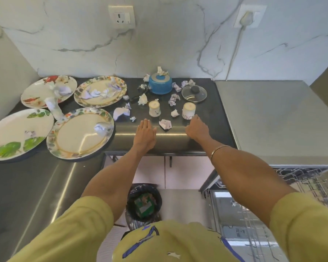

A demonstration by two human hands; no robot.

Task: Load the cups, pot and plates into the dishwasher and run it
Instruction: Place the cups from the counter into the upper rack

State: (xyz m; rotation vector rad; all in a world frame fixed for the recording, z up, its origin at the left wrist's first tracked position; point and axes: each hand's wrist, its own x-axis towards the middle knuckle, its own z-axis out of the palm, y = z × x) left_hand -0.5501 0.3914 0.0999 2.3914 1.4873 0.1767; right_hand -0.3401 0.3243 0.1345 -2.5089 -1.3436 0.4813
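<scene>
Left hand [144,131] flat, fingers straight, on dark steel bench [212,118]; right hand [196,127] loosely curled, holding nothing, just beside upturned cream floral cup [189,110].

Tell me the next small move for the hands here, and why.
Probably close the right hand round the upturned cup just ahead of its fingertips and carry it to the dishwasher rack, which stands pulled out at the right. The left hand lies flat and empty on the counter; the plates still hold crumpled paper, so they are likely to wait.
</scene>
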